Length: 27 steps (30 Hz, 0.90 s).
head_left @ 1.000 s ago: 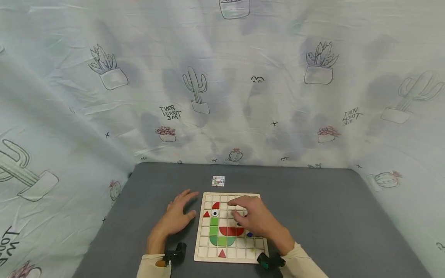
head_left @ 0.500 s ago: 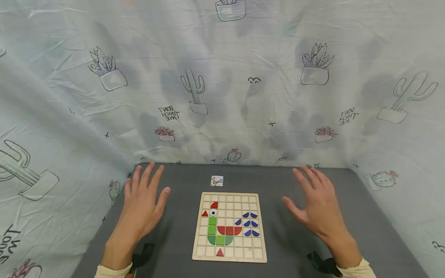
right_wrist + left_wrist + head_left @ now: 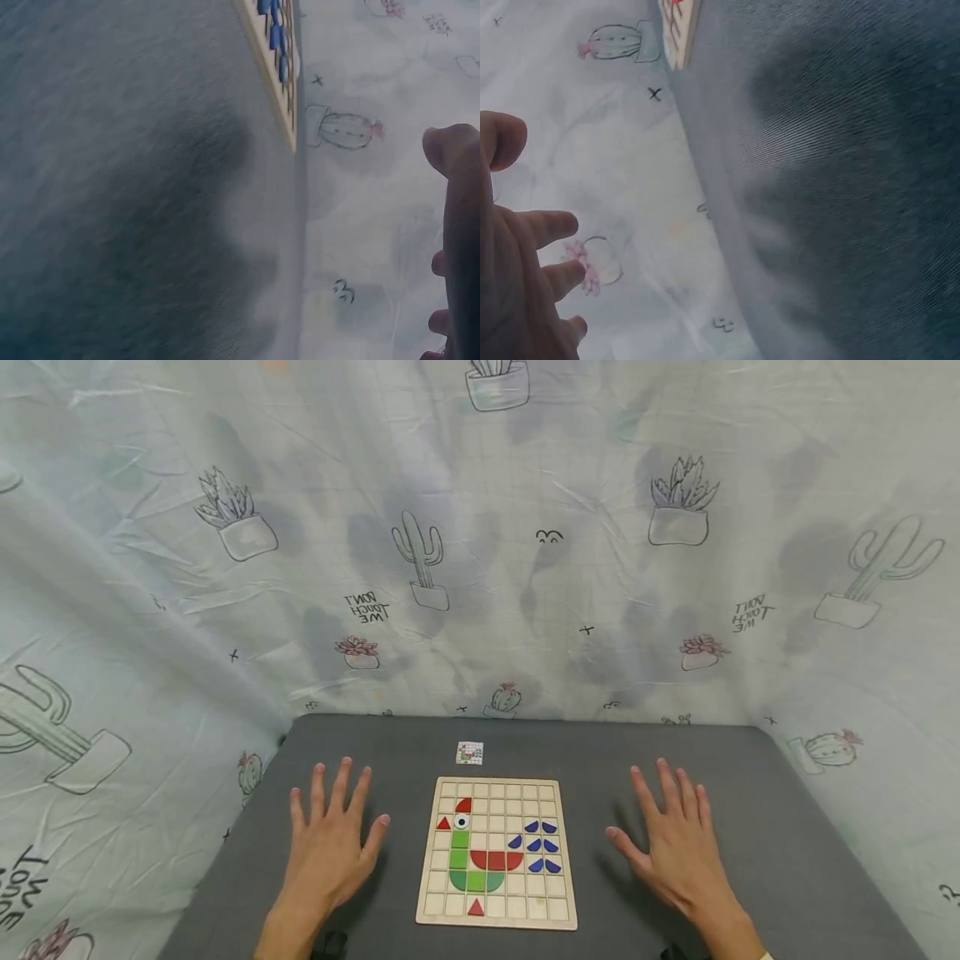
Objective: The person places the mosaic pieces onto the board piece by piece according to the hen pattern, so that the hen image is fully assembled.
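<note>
On the table lies a wooden grid board (image 3: 433, 906) bearing flat coloured pieces in a bird-like figure. Its pieces include a round eye piece (image 3: 462, 822), green squares (image 3: 459, 859), a red square (image 3: 496, 861), a red triangle (image 3: 476, 907) and several blue pieces (image 3: 534, 844). Left of the board, my left hand (image 3: 322, 860) is spread with straight fingers and holds nothing. To the board's right, my right hand (image 3: 681, 856) is spread likewise, holding nothing. Both hands are apart from the board. Each wrist view shows just a corner of the board.
A small picture card (image 3: 469, 753) with a similar coloured figure lies behind the board. The grey table (image 3: 592, 747) is bordered at the back and sides by a pale curtain (image 3: 480, 568) printed with cacti.
My right hand has left the board, uncovering the blue pieces. Both hands have moved outward to either side with fingers spread, then drawn slightly nearer to me. The board's pieces look unmoved.
</note>
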Tool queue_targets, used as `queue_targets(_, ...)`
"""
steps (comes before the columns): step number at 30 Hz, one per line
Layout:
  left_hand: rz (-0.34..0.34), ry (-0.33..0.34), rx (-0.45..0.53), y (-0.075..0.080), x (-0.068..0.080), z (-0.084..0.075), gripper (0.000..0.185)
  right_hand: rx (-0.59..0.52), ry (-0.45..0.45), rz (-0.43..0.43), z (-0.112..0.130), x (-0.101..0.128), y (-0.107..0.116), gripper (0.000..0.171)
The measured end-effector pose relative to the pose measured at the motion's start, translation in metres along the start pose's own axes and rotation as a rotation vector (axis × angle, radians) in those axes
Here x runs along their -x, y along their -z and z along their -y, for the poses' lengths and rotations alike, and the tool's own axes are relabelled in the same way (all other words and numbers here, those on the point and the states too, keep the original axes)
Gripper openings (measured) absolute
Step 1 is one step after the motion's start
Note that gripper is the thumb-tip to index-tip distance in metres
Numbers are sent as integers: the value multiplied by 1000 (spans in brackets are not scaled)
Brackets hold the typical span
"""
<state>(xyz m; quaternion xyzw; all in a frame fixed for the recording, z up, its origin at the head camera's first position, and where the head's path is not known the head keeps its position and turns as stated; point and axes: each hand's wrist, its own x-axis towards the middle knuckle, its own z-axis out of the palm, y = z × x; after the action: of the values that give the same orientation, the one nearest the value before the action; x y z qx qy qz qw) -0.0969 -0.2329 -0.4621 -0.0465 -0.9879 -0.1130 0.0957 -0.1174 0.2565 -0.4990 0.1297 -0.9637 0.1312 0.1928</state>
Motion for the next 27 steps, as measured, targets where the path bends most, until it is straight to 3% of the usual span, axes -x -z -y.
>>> queue_targets(9,69,28,11,-26,7,6,77,9,-65,90,-7,15,-8,95)
queue_targets(23,77,31,8,-27,10,6,75,-11,-114,138,-7,19,-9,97)
queue_targets(27,116,31,-3,-26,13,-1,61,-88,-122,154,5,21,-6,84)
